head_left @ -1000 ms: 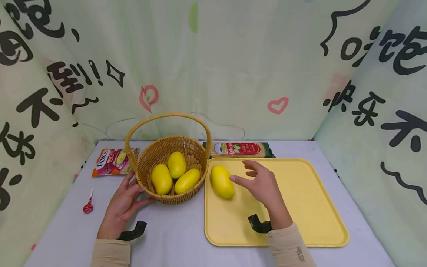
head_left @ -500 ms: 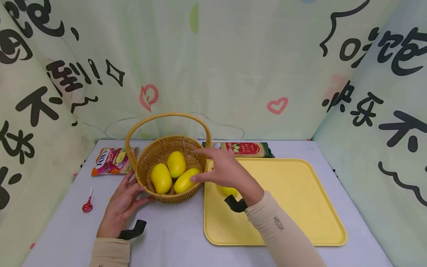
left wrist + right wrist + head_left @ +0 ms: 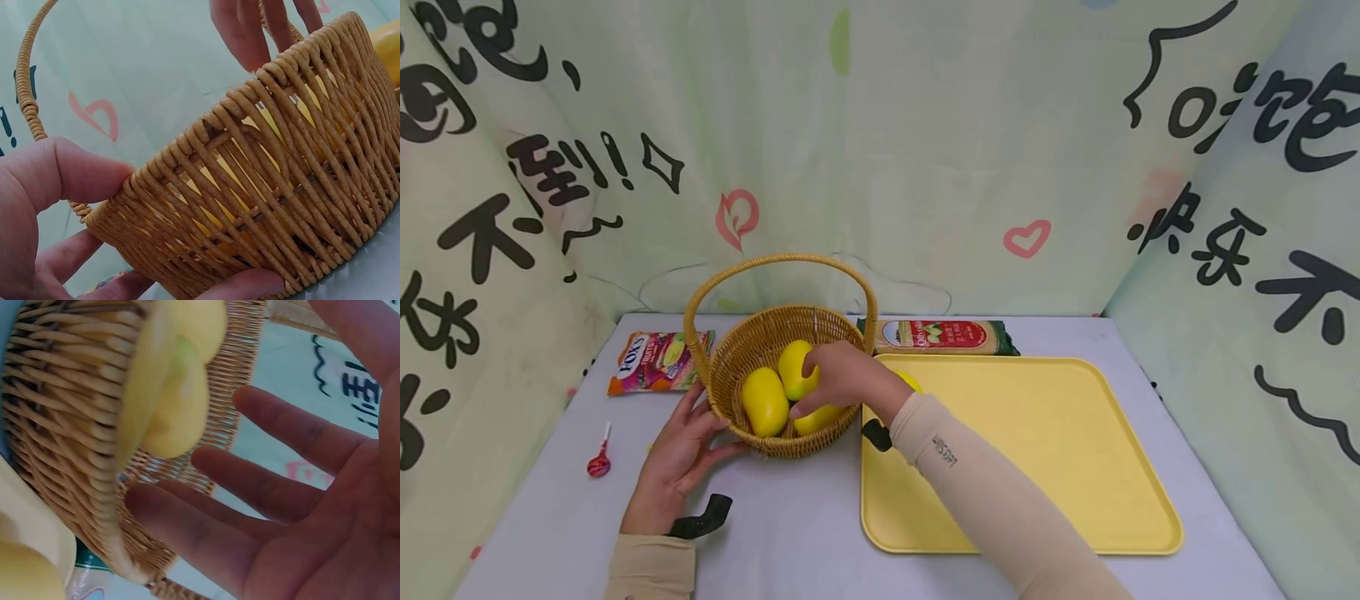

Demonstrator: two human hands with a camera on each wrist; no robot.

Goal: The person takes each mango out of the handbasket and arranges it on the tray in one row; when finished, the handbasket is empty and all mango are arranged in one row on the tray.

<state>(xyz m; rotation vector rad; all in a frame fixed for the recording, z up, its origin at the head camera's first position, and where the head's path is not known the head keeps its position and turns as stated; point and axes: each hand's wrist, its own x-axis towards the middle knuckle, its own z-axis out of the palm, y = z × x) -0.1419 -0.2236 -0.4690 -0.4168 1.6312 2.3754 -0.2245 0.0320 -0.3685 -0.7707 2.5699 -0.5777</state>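
Note:
A wicker basket (image 3: pixel 786 448) with a tall handle stands on the table. My left hand (image 3: pixel 681 450) holds its left side, one curled digit on the rim and others lower along the wall in the left wrist view. Inside lie three yellow mangoes: one at left (image 3: pixel 763 404), one behind (image 3: pixel 793 368), one in front (image 3: pixel 816 421) partly covered by my right hand (image 3: pixel 842 379). That hand reaches over the basket's right rim, fingers apart and holding nothing in the right wrist view (image 3: pixel 281 512). Another mango (image 3: pixel 912 381) on the yellow tray (image 3: pixel 1037 458) is mostly hidden behind my right wrist.
A Fox's candy bag (image 3: pixel 658 362) lies left of the basket, and a red lollipop (image 3: pixel 598 463) lies nearer the front. Behind the tray is a long Olivoilà packet (image 3: pixel 936 335). Printed curtains (image 3: pixel 925 167) enclose the back and sides.
My right hand has moved left from beside the mango on the tray to over the basket, its forearm now crossing the tray. The left hand and the basket have stayed in place.

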